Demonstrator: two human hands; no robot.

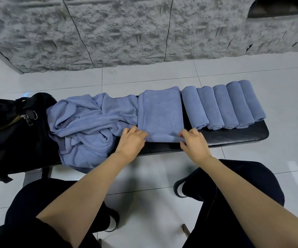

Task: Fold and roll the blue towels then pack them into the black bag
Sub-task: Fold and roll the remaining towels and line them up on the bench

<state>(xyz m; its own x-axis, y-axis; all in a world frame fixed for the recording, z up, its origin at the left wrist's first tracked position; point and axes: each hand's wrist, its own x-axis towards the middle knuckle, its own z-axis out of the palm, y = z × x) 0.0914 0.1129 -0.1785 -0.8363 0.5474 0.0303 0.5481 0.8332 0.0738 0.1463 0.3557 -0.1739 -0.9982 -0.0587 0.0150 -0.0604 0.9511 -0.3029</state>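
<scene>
black bag (pixel 10 126): sitting on the bench (pixel 243 134), far left, touching the loose towel pile (pixel 83 126)
left hand (pixel 132 140): fingers curling round the folded towel (pixel 162 111), near edge
right hand (pixel 193 140): gripping that same edge
rolled towels (pixel 223 106): five lying side by side, right end

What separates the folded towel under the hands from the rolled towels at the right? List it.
The folded towel lies flat, only its near edge curled over; the rolled towels are finished cylinders. The folded towel is one, gripped by the left hand and right hand; the rolled towels are five, side by side, untouched. Both are blue, on the black bench.
</scene>
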